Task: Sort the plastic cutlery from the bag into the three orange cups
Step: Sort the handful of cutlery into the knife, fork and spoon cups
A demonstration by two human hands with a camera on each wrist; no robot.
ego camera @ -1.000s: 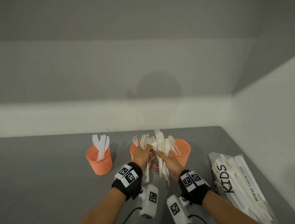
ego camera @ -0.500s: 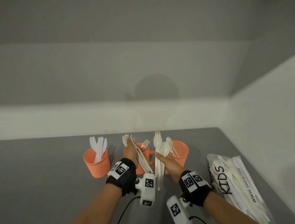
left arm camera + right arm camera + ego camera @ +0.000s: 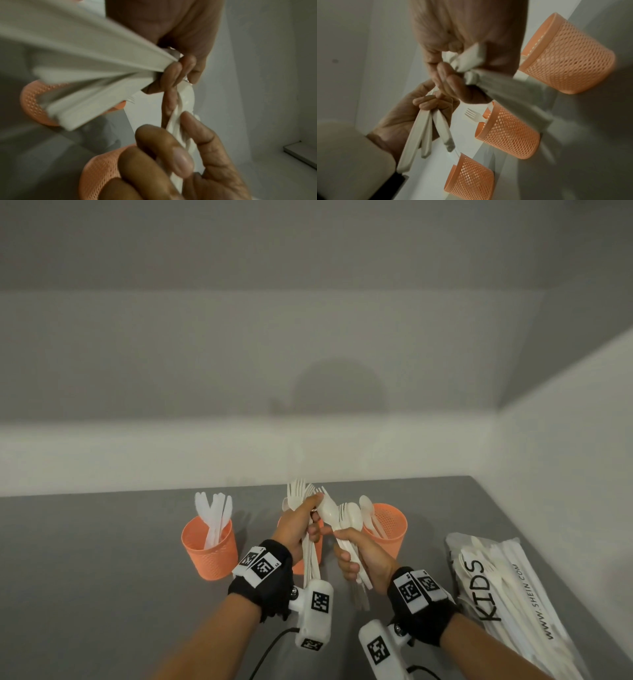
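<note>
Forks of white plastic (image 3: 301, 501) stand nearly upright in the left hand (image 3: 297, 530), tines up and away, handles running down past the wrist toward the near edge. The left hand's fingers curl round this bundle, held above the middle orange mesh cup (image 3: 317, 546), which it mostly hides. Just to the right, the right hand (image 3: 363, 556) grips a second bundle of white plastic spoons and forks (image 3: 346, 518), heads tilted up and to the left so that they meet the left hand's bundle, handles slanting down and near. The fingertips of both hands touch or nearly touch; the wrist views are too blurred to tell. The left orange mesh cup (image 3: 210, 549) holds white plastic knives (image 3: 215, 515) standing blades up. The right orange mesh cup (image 3: 388, 529) holds white spoons (image 3: 368, 508) leaning left. On the grey tabletop (image 3: 85, 577) at far right lies a clear plastic bag (image 3: 507, 594) of white cutlery, printed "KIDS" and "WWW.SHEIN.COM", its near end cut off by the frame. Black wristbands (image 3: 270, 583) carry square-coded markers.
</note>
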